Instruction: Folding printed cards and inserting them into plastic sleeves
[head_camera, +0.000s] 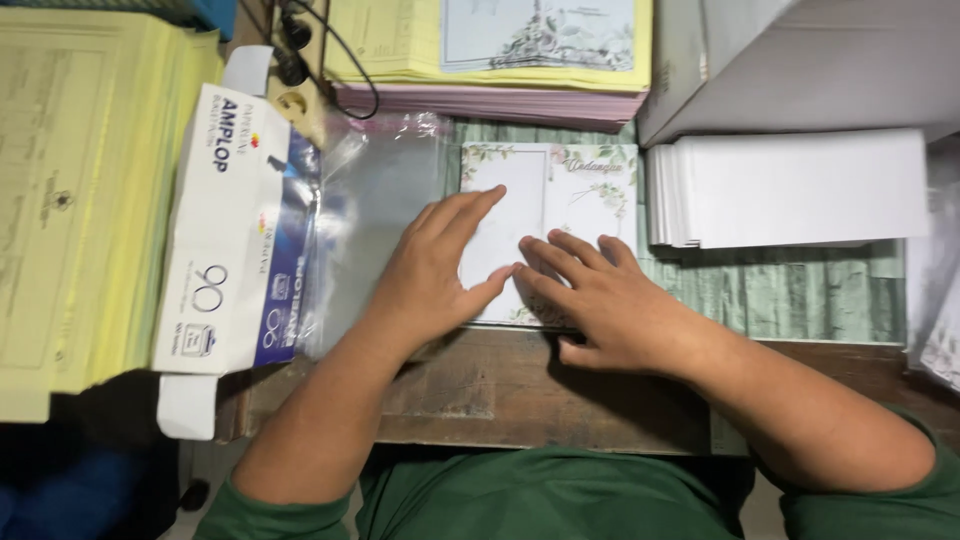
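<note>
Both hands lie flat on a floral card (545, 190) in the middle of the desk (500, 385), perhaps to keep it from sliding. The left hand (435, 270) and the right hand (600, 300) have fingers spread, gripping nothing. A clear sleeve (370, 210) lies left of the card, beside a white-and-blue box (235, 230). White envelopes (800, 190) are stacked right.

Even, fairly bright light falls from above, soft and without hard edges. The clear plastic sleeve (375, 190) throws pale glare near its top. The white paper stack (800, 190) looks nearly washed out. Faint shadows sit under both hands. Below the table edge (500, 400) it turns dim. Slight motion blur softens everything, and corners bend a little
</note>
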